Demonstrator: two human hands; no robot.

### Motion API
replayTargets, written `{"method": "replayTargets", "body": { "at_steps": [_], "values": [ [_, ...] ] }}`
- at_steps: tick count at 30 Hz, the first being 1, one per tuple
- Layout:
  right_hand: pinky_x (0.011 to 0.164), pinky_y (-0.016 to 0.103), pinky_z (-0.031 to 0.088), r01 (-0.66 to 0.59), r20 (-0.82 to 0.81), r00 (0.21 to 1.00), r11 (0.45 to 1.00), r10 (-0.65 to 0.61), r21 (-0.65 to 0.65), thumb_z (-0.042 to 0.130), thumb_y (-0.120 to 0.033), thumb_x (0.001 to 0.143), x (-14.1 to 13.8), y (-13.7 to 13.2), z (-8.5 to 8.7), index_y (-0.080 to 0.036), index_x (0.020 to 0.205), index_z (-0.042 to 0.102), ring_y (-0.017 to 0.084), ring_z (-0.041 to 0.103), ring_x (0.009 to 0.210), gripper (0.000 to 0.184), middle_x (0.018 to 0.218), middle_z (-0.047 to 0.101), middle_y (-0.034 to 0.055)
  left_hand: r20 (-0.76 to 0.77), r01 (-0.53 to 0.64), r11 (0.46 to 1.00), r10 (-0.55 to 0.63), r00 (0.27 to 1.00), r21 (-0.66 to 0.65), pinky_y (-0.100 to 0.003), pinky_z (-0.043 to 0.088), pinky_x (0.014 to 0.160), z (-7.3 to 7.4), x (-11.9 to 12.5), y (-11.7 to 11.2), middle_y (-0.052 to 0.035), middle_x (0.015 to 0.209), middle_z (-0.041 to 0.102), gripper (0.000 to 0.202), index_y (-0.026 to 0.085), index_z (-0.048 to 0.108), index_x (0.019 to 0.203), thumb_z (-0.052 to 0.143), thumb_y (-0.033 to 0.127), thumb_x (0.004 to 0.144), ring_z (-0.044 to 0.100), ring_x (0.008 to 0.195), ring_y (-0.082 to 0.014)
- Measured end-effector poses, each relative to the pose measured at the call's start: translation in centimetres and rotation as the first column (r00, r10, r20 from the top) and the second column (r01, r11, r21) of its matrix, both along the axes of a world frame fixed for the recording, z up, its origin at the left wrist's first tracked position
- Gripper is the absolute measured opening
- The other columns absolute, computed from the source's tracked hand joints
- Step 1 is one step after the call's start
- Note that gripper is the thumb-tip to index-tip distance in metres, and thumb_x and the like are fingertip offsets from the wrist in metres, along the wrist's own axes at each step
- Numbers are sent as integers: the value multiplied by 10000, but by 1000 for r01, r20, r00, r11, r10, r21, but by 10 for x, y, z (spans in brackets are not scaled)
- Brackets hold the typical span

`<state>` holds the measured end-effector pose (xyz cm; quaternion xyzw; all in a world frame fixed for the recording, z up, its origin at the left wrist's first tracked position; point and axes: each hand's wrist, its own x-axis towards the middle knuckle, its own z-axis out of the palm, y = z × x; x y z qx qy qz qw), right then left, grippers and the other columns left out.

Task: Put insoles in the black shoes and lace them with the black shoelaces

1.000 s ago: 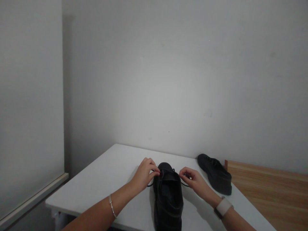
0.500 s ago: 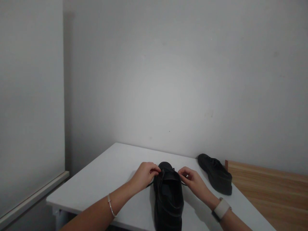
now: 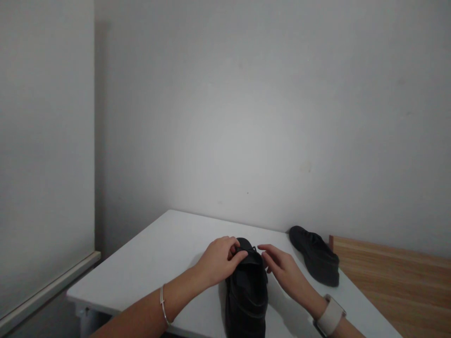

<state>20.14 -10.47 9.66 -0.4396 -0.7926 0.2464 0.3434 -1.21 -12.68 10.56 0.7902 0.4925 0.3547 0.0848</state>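
Note:
A black lace-up shoe (image 3: 246,300) stands on the white table in front of me, its toe towards the wall and its heel towards me. At its tongue is my left hand (image 3: 225,257), closed, with the thumb laid over the tongue and the fingers curled at the lacing. My right hand (image 3: 278,263) is beside the shoe's right edge, index finger stretched out and the other fingers loosely bent. A bit of black lace (image 3: 254,248) shows at the top of the shoe. My left fingers hide part of the lacing.
A second black shoe (image 3: 313,256) rests at the table's far right, near the wall. The white table (image 3: 158,253) meets the grey wall (image 3: 246,117) at the back. A wood-grain board (image 3: 391,277) lies beyond the right edge. At left is a pale panel (image 3: 45,141).
My left hand has shifted right, bringing its thumb over the shoe's tongue. My right fingers have loosened, the index finger now straighter. The lace ends at the sides no longer show.

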Motion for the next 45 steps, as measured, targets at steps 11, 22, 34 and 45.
{"method": "replayTargets", "body": {
  "at_steps": [11, 22, 34, 45],
  "values": [
    [656, 295, 391, 21, 665, 731, 978, -156, 206, 457, -129, 732, -30, -1, 46, -193, 868, 677, 233, 636, 805, 265, 860, 704, 109, -402, -120, 986, 66, 913, -112, -362, 478, 709, 22, 28, 17, -139, 836, 659, 173, 160, 696, 750, 560, 114, 652, 638, 795, -289],
    [670, 290, 421, -30, 349, 935, 968, -61, 249, 439, -162, 814, -36, 8, 62, -169, 810, 545, 174, 581, 749, 106, 828, 632, 81, 2, 97, 995, -97, 995, 3, -339, 460, 787, 44, 18, 22, -70, 915, 551, 135, 179, 511, 821, 396, 109, 814, 583, 844, -186],
    [416, 191, 236, 136, -801, 595, 974, 67, 183, 580, -337, 774, 12, -4, 134, -229, 751, 407, 53, 334, 440, 205, 572, 395, -90, 844, 55, 984, -171, 508, 167, -151, 279, 426, 115, -49, 24, 94, 546, 434, 79, 205, 420, 812, 490, 241, 806, 367, 396, -41],
    [530, 258, 352, -21, 319, 947, 997, 43, -73, 550, -511, 774, 7, 12, 53, -159, 724, 664, 145, 531, 533, 374, 609, 662, 49, -16, 129, 949, -139, 990, -289, -224, 327, 539, 29, -29, 20, -6, 575, 595, 371, 162, 627, 613, 540, 498, 746, 500, 569, -137]
  ]
}}
